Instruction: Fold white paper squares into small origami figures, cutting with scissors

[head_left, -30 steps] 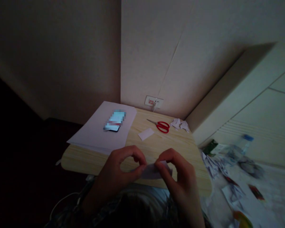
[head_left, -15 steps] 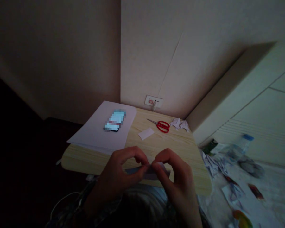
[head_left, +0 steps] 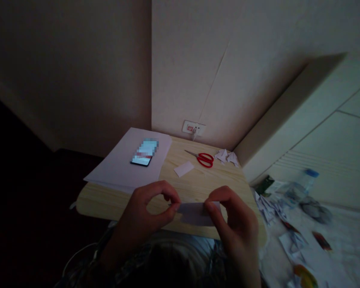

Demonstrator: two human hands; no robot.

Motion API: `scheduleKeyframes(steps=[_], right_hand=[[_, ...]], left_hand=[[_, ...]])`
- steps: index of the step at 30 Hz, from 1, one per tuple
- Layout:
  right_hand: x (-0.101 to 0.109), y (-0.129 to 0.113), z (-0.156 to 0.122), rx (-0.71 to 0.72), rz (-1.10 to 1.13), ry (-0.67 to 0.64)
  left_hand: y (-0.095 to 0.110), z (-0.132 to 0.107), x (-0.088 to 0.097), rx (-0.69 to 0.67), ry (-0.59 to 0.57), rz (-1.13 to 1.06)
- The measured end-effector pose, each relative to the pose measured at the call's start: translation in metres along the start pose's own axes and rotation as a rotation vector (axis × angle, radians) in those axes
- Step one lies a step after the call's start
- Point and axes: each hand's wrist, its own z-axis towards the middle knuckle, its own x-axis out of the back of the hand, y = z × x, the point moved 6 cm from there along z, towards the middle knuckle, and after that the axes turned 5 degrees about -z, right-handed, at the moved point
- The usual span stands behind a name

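Note:
Between both hands, just over the table's front edge, is a small piece of white paper [head_left: 194, 214]. My left hand [head_left: 151, 212] pinches its left end between thumb and forefinger. At the paper's upper right edge, my right hand [head_left: 232, 220] pinches with thumb and forefinger. Beyond the hands, a small white paper rectangle [head_left: 184, 169] lies flat on the wooden table [head_left: 222, 184]. Red-handled scissors [head_left: 204, 160] rest behind it, their blades pointing left. Folded white paper pieces [head_left: 226, 156] sit at the far right corner.
A phone [head_left: 145, 152] with a lit screen lies on a stack of white sheets [head_left: 115, 164] at the left. A wall socket [head_left: 194, 128] with a plug is behind the table. To the right below are crumpled papers [head_left: 267, 208] and a blue-capped bottle [head_left: 306, 182].
My hands have moved apart, the left one leftward and the right one rightward. The paper between them now shows a flatter, wider face.

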Motion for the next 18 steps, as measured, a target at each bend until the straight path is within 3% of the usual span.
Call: scheduleKeyframes(steps=[4,10,12,14,18], right_hand=[[0.009,0.002,-0.002,-0.026,0.043,0.037],[0.032,0.008,-0.004,-0.122,0.175,0.359],[0.029,0.012,-0.003,-0.163,0.227,0.393],[0.022,0.014,-0.002,-0.196,0.251,0.389],[0.006,0.016,-0.001,-0.234,0.238,0.317]], left_hand=[[-0.006,0.000,0.008,-0.009,0.023,0.036],[-0.022,0.002,0.027,0.040,0.152,0.031],[-0.024,0.003,0.022,0.076,0.097,-0.055],[-0.024,0.001,0.009,0.109,-0.028,-0.171],[-0.023,-0.003,-0.012,0.155,-0.185,-0.292]])
